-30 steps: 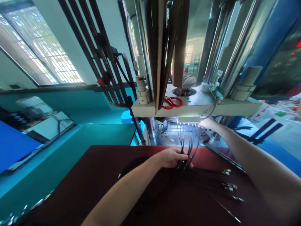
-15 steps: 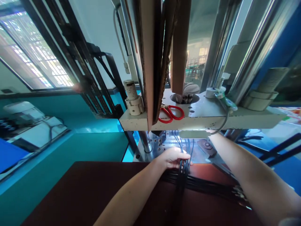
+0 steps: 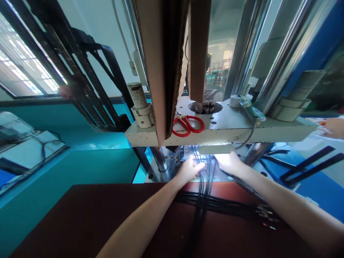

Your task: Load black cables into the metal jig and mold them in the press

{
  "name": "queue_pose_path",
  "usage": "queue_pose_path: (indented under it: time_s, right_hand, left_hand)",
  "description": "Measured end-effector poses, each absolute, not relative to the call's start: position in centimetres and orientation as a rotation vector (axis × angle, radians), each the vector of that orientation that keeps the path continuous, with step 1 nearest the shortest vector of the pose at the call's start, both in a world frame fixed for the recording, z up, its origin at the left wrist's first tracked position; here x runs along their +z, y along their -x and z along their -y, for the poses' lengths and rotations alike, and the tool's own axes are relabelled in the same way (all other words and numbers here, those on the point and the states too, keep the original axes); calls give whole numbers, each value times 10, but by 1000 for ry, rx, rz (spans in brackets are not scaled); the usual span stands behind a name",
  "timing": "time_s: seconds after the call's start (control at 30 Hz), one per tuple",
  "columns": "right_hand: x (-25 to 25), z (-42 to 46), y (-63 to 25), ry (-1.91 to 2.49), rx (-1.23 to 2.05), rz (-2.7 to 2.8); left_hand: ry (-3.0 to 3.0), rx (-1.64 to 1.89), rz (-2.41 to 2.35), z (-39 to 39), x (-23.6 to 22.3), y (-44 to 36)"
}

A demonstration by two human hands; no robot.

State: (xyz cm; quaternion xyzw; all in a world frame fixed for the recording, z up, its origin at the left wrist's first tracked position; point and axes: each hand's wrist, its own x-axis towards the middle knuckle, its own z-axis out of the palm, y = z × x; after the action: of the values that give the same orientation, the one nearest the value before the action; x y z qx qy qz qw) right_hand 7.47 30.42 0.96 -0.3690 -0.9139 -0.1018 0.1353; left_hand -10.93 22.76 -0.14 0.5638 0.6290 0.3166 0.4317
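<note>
My left hand (image 3: 189,169) is beside several thin black cables (image 3: 205,179), its thumb stretched out at the leftmost strands and the fingers apart. Those strands run from the lit plate under the press down over the table edge. My right hand (image 3: 229,163) reaches in under the light bar (image 3: 216,149), right of the cables. Its fingertips are hidden or washed out by glare, so what they touch does not show. Across the table lies a second bundle of black cables (image 3: 233,208), with metallic ends (image 3: 266,212) at its right.
Red-handled scissors (image 3: 189,125) rest on the press's white crossbeam (image 3: 228,136), above my hands. A cardboard strip (image 3: 153,71) hangs in front of the beam. Steel guide posts (image 3: 159,159) flank the work space. The brown tabletop (image 3: 107,215) is nearest me. Black bars (image 3: 311,166) stand at right.
My left hand has let go of the cable bunch and moved slightly up and left. The strands are more spread. My right hand has come into view from behind the beam. The view has shifted.
</note>
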Motion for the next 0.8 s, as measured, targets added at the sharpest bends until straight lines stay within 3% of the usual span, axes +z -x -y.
queue_pose_path:
  time_s: [0.1, 0.27, 0.8]
  right_hand:
    - [-4, -285, -71, 991, -368, 2655]
    - [-2, -289, -72, 1080, -404, 2593]
    - [9, -300, -85, 1025, -298, 2750]
  left_hand:
    - [-2095, 954, -1836, -239, -6, 128]
    - [-2820, 605, -1388, -253, -21, 140]
    - [-2523, 684, -1243, -282, 17, 114]
